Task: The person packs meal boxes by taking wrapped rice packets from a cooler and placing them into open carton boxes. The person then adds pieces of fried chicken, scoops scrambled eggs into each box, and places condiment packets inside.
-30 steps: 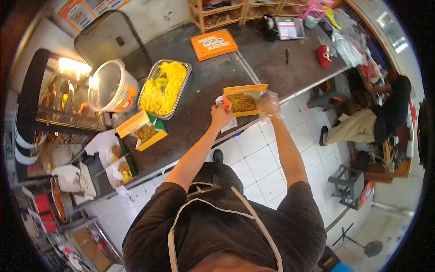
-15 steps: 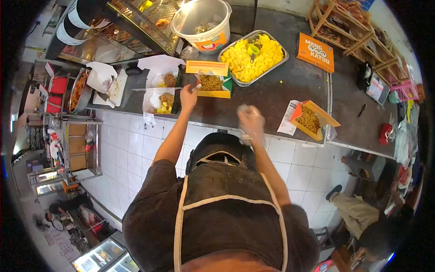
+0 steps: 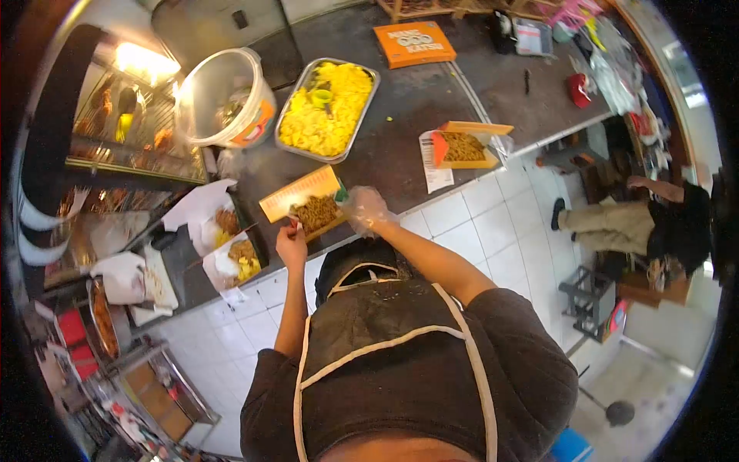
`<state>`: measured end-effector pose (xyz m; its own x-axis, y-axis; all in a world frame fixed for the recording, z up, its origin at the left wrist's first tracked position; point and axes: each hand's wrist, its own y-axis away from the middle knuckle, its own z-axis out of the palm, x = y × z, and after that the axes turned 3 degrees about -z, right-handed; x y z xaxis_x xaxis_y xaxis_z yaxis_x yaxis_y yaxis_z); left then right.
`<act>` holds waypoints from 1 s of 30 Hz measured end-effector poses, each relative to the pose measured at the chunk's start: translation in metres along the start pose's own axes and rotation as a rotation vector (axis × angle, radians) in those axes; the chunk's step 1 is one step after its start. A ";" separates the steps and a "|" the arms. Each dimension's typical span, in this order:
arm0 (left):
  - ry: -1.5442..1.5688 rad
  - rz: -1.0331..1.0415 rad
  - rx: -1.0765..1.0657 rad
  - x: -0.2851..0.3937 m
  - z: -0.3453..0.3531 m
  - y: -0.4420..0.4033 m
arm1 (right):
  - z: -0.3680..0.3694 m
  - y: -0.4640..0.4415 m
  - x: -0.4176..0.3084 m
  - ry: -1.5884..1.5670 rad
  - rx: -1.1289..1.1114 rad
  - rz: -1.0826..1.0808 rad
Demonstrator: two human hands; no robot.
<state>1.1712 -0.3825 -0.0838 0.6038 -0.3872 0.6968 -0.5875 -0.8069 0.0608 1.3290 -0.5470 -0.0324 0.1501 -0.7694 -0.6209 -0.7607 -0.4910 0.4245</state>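
One noodle box (image 3: 339,223) is set close to the front edge of the dark counter (image 3: 373,173), with its lid tipped up at the back. The left hand (image 3: 291,245) is placed at its left end, with the fingers bent in and a small red and white bit seen at the tips; what is pinched cannot be told. The right hand (image 3: 368,212), covered by a clear glove, is held at the right end; it is blurred, so whether it is gripping cannot be told. A stretch of counter top is left between this box and the second noodle box (image 3: 466,148), which is placed near the same edge, beside a printed slip (image 3: 439,179). "MANG KATSU" can be read on one flat orange box (image 3: 414,44). The label on one bucket (image 3: 223,96) is too blurred to be read. One tray (image 3: 372,92) is filled with yellow food (image 3: 327,115). Two white-lined boxes (image 3: 196,212) of food are seen on the left, and one other person (image 3: 677,219) on the right.
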 end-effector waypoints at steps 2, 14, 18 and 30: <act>0.095 0.037 -0.057 -0.005 0.002 0.016 | -0.001 0.020 0.018 -0.069 0.074 0.041; 0.741 0.139 -0.218 0.150 0.020 -0.011 | -0.112 0.001 0.089 0.199 0.490 -0.419; 0.586 0.209 -0.163 0.238 0.050 -0.054 | -0.226 -0.024 0.077 0.180 0.620 -0.588; 0.402 0.363 -0.214 0.293 0.318 -0.094 | -0.393 -0.055 0.242 0.055 0.685 -0.283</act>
<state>1.5754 -0.5619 -0.1126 0.1164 -0.3887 0.9140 -0.8395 -0.5303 -0.1186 1.6552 -0.8666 0.0532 0.4162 -0.6797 -0.6039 -0.9091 -0.3222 -0.2640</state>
